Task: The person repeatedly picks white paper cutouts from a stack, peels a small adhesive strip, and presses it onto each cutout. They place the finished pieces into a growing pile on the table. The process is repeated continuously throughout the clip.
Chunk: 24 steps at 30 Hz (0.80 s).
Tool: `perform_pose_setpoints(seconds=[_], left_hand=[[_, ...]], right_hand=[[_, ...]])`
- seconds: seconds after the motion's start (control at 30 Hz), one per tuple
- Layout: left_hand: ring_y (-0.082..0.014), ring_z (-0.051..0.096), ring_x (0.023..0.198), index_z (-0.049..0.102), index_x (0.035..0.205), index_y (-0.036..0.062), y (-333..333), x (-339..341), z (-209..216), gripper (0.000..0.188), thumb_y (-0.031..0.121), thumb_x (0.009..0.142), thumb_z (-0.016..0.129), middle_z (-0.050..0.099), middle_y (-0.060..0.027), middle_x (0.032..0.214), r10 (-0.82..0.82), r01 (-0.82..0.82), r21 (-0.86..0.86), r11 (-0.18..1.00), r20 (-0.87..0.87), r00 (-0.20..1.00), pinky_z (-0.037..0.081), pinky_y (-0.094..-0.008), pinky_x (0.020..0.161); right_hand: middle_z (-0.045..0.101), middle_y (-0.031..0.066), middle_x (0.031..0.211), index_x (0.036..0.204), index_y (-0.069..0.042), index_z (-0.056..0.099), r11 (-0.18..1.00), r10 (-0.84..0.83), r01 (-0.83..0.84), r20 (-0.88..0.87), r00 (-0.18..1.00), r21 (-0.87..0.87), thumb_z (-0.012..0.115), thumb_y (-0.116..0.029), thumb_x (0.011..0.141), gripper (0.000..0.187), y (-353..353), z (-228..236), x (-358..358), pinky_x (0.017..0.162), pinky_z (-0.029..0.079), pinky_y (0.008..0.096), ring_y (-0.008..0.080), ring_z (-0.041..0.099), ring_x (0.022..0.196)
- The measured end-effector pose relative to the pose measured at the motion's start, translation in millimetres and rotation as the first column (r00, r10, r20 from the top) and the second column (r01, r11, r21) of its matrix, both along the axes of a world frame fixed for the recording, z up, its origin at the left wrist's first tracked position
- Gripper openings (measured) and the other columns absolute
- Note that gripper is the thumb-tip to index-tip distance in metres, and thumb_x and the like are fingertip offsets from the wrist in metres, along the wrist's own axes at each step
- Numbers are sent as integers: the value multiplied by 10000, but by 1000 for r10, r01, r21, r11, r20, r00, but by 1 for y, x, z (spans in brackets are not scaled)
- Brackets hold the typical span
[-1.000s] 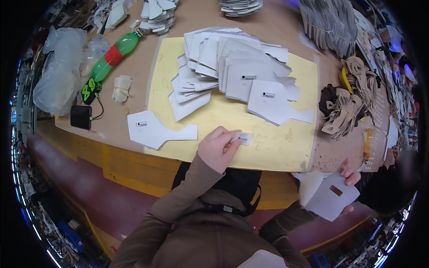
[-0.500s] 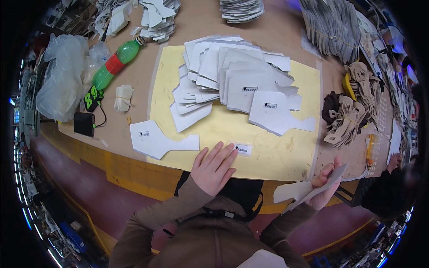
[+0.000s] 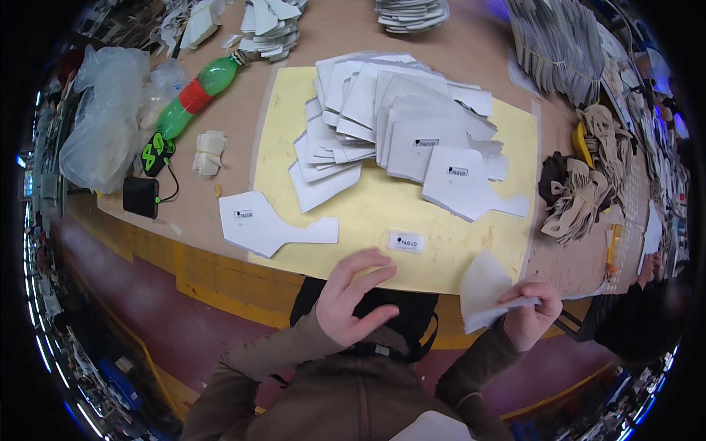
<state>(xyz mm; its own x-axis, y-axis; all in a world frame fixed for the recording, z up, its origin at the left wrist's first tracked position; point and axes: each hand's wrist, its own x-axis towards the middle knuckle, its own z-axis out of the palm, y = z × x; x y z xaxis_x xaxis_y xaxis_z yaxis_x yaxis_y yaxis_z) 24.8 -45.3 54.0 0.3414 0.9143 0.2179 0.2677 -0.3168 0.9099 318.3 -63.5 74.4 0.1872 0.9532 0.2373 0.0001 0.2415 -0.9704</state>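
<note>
A white cutout [image 3: 485,283] is pinched by the right hand [image 3: 531,317]; the left hand [image 3: 346,300] is held spread beside a printed label [image 3: 405,242].

"Where did this view look from?"

"From the person's head: the left one of two fisheye cameras worn side by side."

"Facing which way?"

"Steeply down and forward. The brown jacket [image 3: 327,397] lay at the lower edge, the left hand [image 3: 349,305] and right hand [image 3: 533,320] above it, the bench [image 3: 340,37] beyond."

"How near?"

"Close enough that the forearms [image 3: 268,353] came in from below, yet wide enough to catch the floor [image 3: 151,312] on both sides."

"Any bending?"

"Yes, the bench's front edge bowed, and the corners went black."
</note>
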Motion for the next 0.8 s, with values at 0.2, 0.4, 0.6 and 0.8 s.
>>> perform_pose_setpoints(seconds=[0.2, 0.4, 0.6, 0.8], left_hand=[[-240, 716, 864, 718, 1179, 41, 16, 13, 24, 358, 146, 850, 811, 739, -114, 1003, -215, 225, -219, 949, 71, 974, 553, -320, 769], [-166, 722, 725, 753, 924, -38, 16, 0, 23, 110, 5, 831, 793, 746, -114, 803, 30, -17, -294, 956, 40, 999, 544, -283, 663], [-104, 681, 724, 723, 964, -57, -2, -7, 1, 136, -20, 848, 782, 739, -97, 835, 195, -64, -638, 767, 138, 971, 526, -242, 677], [-264, 727, 907, 673, 1147, -70, 9, -12, 3, 254, 87, 947, 673, 734, -170, 1021, -163, 115, -534, 837, -42, 986, 557, -333, 822]], right_hand=[[724, 159, 869, 1127, 13, 696, 842, 540, -474, 407, 737, -258, 752, -29, 839, 296, 28, 17, -27, 611, 528, 318, 272, 689, 662], [700, 109, 870, 1104, -24, 704, 837, 545, -447, 411, 731, -316, 786, -79, 829, 293, 39, 7, -31, 693, 517, 365, 293, 673, 767], [640, 102, 773, 967, -29, 699, 826, 563, -450, 452, 692, -340, 777, -78, 834, 162, 34, -4, -25, 632, 451, 361, 288, 591, 677], [624, 90, 701, 900, -30, 703, 764, 629, -435, 401, 666, -476, 771, -55, 831, 100, 33, 10, -16, 619, 454, 357, 283, 587, 630]])
